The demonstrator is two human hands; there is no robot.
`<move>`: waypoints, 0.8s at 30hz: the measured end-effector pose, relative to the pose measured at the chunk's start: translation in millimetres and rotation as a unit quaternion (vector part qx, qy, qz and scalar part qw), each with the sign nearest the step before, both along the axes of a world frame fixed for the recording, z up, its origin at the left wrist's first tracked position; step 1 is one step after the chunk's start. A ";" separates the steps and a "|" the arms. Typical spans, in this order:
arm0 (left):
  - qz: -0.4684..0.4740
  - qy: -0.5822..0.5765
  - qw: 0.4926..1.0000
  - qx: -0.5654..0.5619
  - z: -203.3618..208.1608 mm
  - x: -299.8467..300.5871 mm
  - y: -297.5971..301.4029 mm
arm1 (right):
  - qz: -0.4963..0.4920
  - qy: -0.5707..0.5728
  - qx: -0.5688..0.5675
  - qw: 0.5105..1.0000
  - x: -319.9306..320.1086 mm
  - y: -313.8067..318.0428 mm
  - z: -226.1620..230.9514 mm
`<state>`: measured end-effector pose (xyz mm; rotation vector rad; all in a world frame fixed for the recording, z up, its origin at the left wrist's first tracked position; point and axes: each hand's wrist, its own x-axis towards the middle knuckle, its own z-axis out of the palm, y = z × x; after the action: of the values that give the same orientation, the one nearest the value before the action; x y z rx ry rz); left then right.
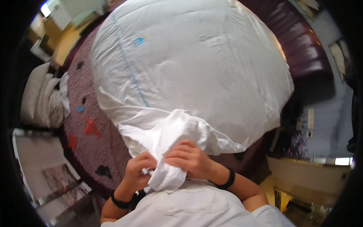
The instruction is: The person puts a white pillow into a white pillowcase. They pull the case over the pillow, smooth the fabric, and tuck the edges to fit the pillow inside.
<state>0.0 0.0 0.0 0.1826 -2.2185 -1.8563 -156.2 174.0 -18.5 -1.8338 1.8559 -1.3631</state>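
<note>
Nr wht sheet point(196, 72), purp rug point(100, 147), cushions point(41, 98)

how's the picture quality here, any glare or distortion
In the head view, fisheye bending toward the rim, with black corners; also in the head view, the white cloth looks brightest near the bunched folds, and pale highlights streak the dark red upholstery.

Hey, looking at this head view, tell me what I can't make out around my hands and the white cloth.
All in the head view:
- Left hand: some fingertips, hidden by folds of the white cloth.
- Right hand: the thumb, hidden behind fingers and cloth.
- Anything beneath the cloth: covered by it.
- Blue mark: too small and blurred.
- Dark red seat: cut off by the top edge.
</note>
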 end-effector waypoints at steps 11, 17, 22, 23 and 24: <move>0.112 0.023 0.979 -0.167 -7.0 33.4 -12.9 | -0.033 -0.039 -0.016 0.999 0.8 -4.5 15.8; 0.158 0.089 0.948 -0.263 3.3 -8.4 10.4 | -0.048 -0.029 0.000 0.998 -6.2 -20.6 12.5; 0.160 0.046 0.950 -0.263 -9.9 23.1 -7.1 | -0.038 -0.003 0.028 0.999 6.8 -35.5 14.4; 0.182 0.011 0.962 -0.202 -7.3 34.4 -9.5 | -0.056 0.017 0.013 0.998 7.0 -39.5 12.5; 0.195 0.005 0.963 -0.186 -7.0 47.1 -16.1 | -0.076 0.051 0.032 0.995 8.6 -42.6 4.4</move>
<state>47.1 -16.1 -7.0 0.4953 -2.2726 -1.2149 -147.5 131.4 -14.2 -1.7943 2.1030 -1.2624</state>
